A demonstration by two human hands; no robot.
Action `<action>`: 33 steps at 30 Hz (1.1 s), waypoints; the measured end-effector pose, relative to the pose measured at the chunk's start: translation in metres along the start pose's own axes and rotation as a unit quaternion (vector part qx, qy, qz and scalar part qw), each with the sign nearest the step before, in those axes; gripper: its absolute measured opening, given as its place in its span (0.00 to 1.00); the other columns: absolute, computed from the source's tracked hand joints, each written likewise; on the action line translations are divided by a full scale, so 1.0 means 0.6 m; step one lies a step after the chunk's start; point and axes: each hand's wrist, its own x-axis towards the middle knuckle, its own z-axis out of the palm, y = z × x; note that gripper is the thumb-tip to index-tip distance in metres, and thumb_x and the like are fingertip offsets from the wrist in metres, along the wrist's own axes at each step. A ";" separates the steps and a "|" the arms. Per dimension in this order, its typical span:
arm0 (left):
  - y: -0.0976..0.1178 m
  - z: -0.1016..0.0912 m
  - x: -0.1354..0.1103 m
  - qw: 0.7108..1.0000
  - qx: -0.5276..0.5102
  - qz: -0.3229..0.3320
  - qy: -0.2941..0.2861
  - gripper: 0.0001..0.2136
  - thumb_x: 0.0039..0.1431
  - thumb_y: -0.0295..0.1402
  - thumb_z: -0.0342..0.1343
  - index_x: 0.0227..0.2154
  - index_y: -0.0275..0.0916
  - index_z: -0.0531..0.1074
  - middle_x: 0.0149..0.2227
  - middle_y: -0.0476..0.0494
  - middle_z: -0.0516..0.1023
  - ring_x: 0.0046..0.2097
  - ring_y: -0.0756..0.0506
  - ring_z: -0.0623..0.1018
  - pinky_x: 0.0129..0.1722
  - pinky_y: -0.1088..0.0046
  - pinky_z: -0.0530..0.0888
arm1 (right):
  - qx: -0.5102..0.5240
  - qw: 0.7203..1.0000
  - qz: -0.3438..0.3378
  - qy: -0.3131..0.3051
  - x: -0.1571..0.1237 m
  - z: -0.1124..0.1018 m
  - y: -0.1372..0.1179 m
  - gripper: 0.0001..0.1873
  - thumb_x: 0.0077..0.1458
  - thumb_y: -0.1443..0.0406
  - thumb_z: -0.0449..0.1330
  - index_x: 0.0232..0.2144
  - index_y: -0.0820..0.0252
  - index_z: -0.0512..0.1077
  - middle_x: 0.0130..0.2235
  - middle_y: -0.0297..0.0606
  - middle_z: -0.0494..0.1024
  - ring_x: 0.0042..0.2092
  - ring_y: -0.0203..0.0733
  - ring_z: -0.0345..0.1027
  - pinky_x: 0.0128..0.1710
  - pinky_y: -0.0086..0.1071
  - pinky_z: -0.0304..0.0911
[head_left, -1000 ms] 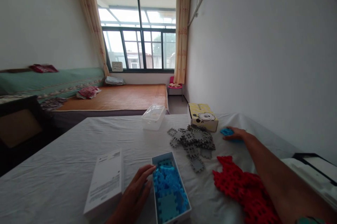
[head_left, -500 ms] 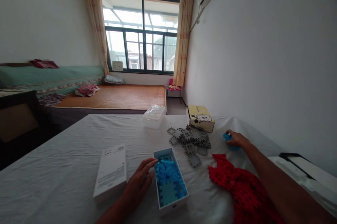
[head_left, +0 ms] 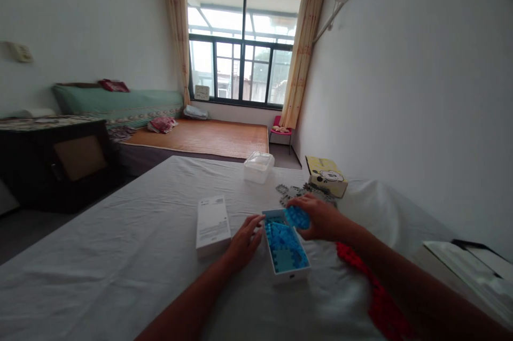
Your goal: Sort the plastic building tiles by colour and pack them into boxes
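A small white box [head_left: 289, 276] holding several blue foam puzzle pieces [head_left: 285, 247] sits on the white-sheeted table [head_left: 120, 255]. My left hand [head_left: 244, 241] rests against the box's left wall, fingers curled on its rim. My right hand [head_left: 318, 217] hovers over the far end of the box, closed on a blue foam piece [head_left: 297, 217]. Grey foam pieces [head_left: 292, 193] lie just beyond my right hand, partly hidden by it. Red foam pieces [head_left: 379, 303] lie under my right forearm.
The box's white lid [head_left: 212, 223] lies left of the box. A clear plastic tub [head_left: 258, 166] and a yellow cartoon-print carton [head_left: 326, 175] stand at the table's far edge. A flat white item [head_left: 465, 266] lies at the right. Beyond are a bed, a dark cabinet and a window.
My right hand has come from the far right of the table to above the box, carrying the blue piece. My head has turned, shifting the scene rightward. The left hand stays at the box.
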 end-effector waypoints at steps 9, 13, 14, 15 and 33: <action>0.011 0.004 -0.002 0.993 -0.091 -0.065 0.042 0.11 0.63 0.38 0.43 0.44 0.40 0.65 0.37 0.46 0.72 0.31 0.52 0.74 0.27 0.76 0.74 | 0.072 0.977 -0.140 -0.146 0.075 0.039 -0.038 0.44 0.35 0.58 0.70 0.56 0.52 0.61 0.51 0.41 0.71 0.55 0.50 0.59 0.54 0.40 0.56; 0.030 0.008 -0.006 0.994 -0.095 -0.054 0.012 0.09 0.62 0.37 0.46 0.39 0.39 0.65 0.30 0.50 0.71 0.26 0.53 0.72 0.24 0.79 0.71 | 0.229 0.966 -0.056 -0.103 0.075 0.050 -0.003 0.44 0.38 0.54 0.69 0.57 0.54 0.60 0.56 0.44 0.66 0.56 0.50 0.60 0.53 0.43 0.59; 0.037 0.008 -0.007 0.996 -0.080 -0.041 0.005 0.08 0.61 0.36 0.47 0.39 0.39 0.66 0.30 0.49 0.71 0.27 0.53 0.72 0.25 0.78 0.71 | 0.275 0.957 -0.029 -0.089 0.073 0.058 0.004 0.42 0.39 0.54 0.68 0.56 0.54 0.60 0.56 0.45 0.66 0.55 0.49 0.61 0.51 0.43 0.61; 0.044 0.008 -0.010 0.998 -0.062 -0.024 0.000 0.07 0.61 0.35 0.48 0.38 0.39 0.67 0.30 0.49 0.71 0.28 0.52 0.72 0.27 0.78 0.71 | 0.317 0.945 -0.003 -0.076 0.071 0.069 0.009 0.40 0.41 0.54 0.67 0.56 0.55 0.60 0.55 0.46 0.67 0.54 0.48 0.62 0.49 0.42 0.63; 0.033 0.005 -0.007 0.985 0.141 0.099 -0.003 0.19 0.63 0.33 0.46 0.56 0.46 0.62 0.55 0.41 0.67 0.56 0.42 0.65 0.55 0.58 0.66 | 0.250 0.953 0.137 0.107 -0.015 0.135 -0.039 0.34 0.43 0.49 0.64 0.51 0.56 0.66 0.52 0.45 0.71 0.54 0.52 0.62 0.54 0.47 0.57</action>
